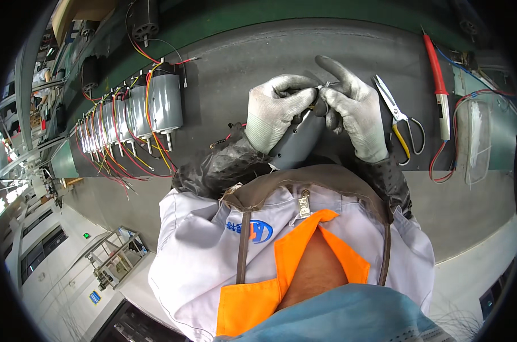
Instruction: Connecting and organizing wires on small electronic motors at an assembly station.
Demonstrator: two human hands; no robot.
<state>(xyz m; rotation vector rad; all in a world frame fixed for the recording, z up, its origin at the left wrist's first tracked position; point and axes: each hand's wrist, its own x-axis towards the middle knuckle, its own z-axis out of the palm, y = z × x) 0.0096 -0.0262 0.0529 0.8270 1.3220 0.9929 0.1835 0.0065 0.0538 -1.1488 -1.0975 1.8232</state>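
Both of my hands wear grey knit gloves over black sleeves. My left hand [276,108] grips a grey cylindrical motor [297,142] held upright against my chest. My right hand [352,105] pinches a thin wire [328,85] at the motor's top end, forefinger raised. The motor's terminals are mostly hidden by my fingers.
A row of several grey motors [156,105] with red and yellow leads lies on the dark bench mat [241,62] at left. Scissors with yellow handles [399,117] lie right of my hands. A red-handled soldering iron [438,85] and a clear plastic bag [475,139] sit further right.
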